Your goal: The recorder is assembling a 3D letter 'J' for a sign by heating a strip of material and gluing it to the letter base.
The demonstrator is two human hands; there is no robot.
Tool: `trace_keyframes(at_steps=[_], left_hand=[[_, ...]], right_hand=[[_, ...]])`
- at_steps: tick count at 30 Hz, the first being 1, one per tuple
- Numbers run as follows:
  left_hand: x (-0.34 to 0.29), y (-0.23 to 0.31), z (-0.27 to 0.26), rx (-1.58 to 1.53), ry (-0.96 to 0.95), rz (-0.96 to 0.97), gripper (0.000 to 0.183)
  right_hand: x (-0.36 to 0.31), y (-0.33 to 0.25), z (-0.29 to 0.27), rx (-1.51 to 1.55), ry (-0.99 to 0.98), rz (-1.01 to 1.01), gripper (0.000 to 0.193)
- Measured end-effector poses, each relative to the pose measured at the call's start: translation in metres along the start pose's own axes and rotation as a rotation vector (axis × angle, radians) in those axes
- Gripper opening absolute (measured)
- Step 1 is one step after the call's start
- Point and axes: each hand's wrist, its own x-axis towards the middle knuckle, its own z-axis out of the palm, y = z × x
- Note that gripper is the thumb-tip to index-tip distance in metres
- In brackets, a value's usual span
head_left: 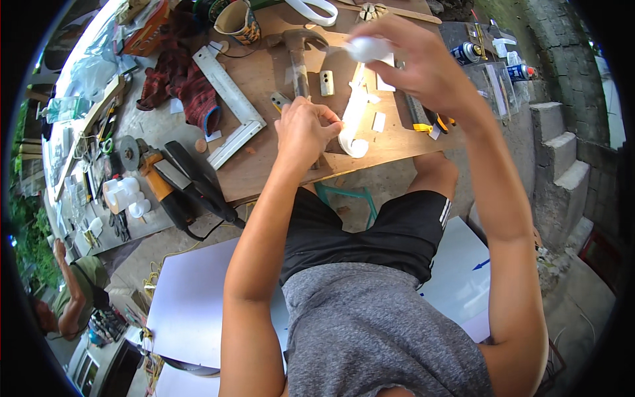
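Observation:
My right hand (423, 69) is raised over the far right of the wooden board and closed around a small white bottle (372, 49) with a narrow tip pointing left. Below it lies a long pale curved piece (354, 126) with a rounded near end, glaring in bright light. At the left edge of that piece, my left hand (305, 129) has its thumb and fingers pinched together; whatever is between them is too small to make out. A claw hammer (299, 66) lies just beyond my left hand. Beside the pale piece are a small drilled block (327, 83) and white scraps (379, 122).
Left on the table lie a metal try square (228, 99), dark red gloves (178, 89), an angle grinder (159, 175) and white plastic bottles (126, 198). Yellow-and-black tools (423, 119) and spray cans (466, 53) are at the right. Another person (73, 291) is at the far left.

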Motion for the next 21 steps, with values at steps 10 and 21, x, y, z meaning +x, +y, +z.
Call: trace_keyframes(at_steps=[10, 21], left_hand=[[-0.006, 0.006, -0.002, 0.008, 0.019, 0.037, 0.018], [-0.006, 0.014, -0.005, 0.025, -0.007, -0.017, 0.02]], right_hand=[[-0.096, -0.002, -0.043, -0.484, -0.24, 0.121, 0.038], [-0.106, -0.004, -0.031, -0.699, -0.24, 0.007, 0.031]])
